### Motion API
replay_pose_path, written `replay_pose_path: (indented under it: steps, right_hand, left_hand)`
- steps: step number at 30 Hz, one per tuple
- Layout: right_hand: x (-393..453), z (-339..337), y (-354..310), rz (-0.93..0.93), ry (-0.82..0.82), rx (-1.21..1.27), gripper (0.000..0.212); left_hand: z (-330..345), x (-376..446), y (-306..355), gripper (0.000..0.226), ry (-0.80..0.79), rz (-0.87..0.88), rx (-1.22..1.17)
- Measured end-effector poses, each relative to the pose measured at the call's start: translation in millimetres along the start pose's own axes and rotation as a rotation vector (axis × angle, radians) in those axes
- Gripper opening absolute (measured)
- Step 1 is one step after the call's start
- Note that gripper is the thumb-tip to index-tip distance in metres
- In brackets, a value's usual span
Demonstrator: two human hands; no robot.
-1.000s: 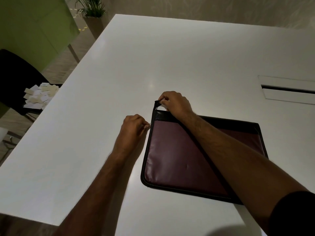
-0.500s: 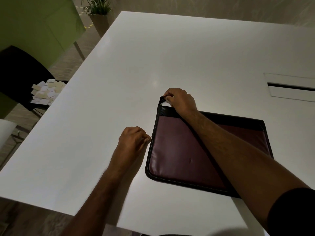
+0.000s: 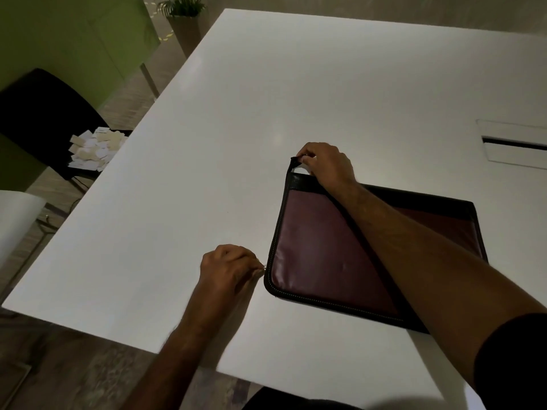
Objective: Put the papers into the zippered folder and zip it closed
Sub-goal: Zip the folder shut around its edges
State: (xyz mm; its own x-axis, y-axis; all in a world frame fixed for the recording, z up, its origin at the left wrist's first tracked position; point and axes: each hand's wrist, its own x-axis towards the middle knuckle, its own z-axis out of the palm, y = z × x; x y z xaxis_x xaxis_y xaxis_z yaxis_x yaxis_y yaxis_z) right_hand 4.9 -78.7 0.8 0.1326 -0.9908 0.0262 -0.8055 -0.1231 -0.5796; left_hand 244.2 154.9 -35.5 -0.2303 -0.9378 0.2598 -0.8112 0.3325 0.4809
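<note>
A maroon zippered folder (image 3: pixel 319 247) with black trim lies flat on the white table (image 3: pixel 266 99). My left hand (image 3: pixel 229 266) pinches the small metal zipper pull at the folder's left edge, close to its near left corner. My right hand (image 3: pixel 325 165) grips the black tab at the folder's far left corner, lifting it slightly; a sliver of white shows under the tab. My right forearm crosses over the folder's cover. No loose papers lie on the table.
A black chair (image 3: pixel 38 119) stands left of the table with a heap of small paper slips (image 3: pixel 94 147) on its seat. A cable slot (image 3: pixel 515 149) is set into the table at the right. A potted plant (image 3: pixel 183 13) stands beyond the far left corner.
My left hand has slid the zipper pull down the folder's left edge toward me, from near the far corner to close to the near corner. My right hand keeps holding the corner tab.
</note>
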Motion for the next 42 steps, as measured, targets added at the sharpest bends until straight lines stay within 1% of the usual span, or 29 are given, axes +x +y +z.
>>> replay_pose_path:
  steps: [7, 10, 14, 17, 19, 21, 22, 24, 28, 31, 35, 39, 42]
  right_hand:
    - [-1.9, 2.3, -1.6, -0.008, 0.018, -0.026, 0.021]
    - [-3.3, 4.2, -1.9, -0.014, 0.038, -0.049, 0.022]
    - [-9.0, 0.9, -3.9, -0.036, 0.063, -0.032, 0.025]
    - [-28.6, -6.6, -14.9, -0.112, 0.157, -0.011, 0.034]
    - [-52.7, -11.3, -26.2, -0.156, 0.18, 0.038, 0.024]
    - [-84.0, -15.1, -40.4, -0.178, 0.109, 0.076, 0.013]
    - [-101.3, -15.3, -46.2, -0.193, 0.057, 0.088, 0.011]
    - [-137.6, -14.2, -55.5, -0.24, -0.065, 0.085, 0.01]
    - [-205.3, 4.4, -61.7, -0.375, -0.291, -0.036, 0.014]
    - [-231.7, 28.1, -57.7, -0.458, -0.295, -0.183, 0.022]
    - [-232.3, 37.2, -53.9, -0.425, -0.325, -0.155, 0.031]
    - [-232.0, 41.3, -51.9, -0.449, -0.339, -0.189, 0.038]
    - [-232.6, 43.6, -50.4, -0.454, -0.305, -0.192, 0.036]
  left_hand:
    - [-1.3, -17.0, 5.2, 0.027, -0.059, 0.005, -0.027]
    - [-4.9, -23.5, 14.8, 0.034, -0.061, -0.043, -0.042]
    - [-4.4, -29.4, 23.3, 0.019, -0.025, -0.126, -0.009]
    - [-3.7, -32.7, 28.4, 0.01, -0.028, -0.163, 0.025]
    - [-4.8, -34.8, 32.5, 0.012, -0.026, -0.201, 0.023]
    - [-6.0, -36.1, 35.2, 0.013, -0.02, -0.224, 0.016]
    - [-6.4, -37.1, 35.6, 0.012, -0.016, -0.227, 0.012]
    - [-5.8, -38.7, 35.6, 0.01, -0.011, -0.234, 0.007]
    - [-4.0, -40.7, 35.9, 0.013, 0.0, -0.243, 0.006]
    - [-3.6, -43.8, 38.1, 0.019, 0.004, -0.212, 0.0]
    - [-3.9, -44.1, 35.6, 0.025, -0.015, -0.18, 0.02]
    - [-5.2, -44.8, 31.3, 0.028, -0.021, -0.132, 0.017]
    - [-6.2, -42.8, 29.6, 0.032, -0.038, -0.109, 0.026]
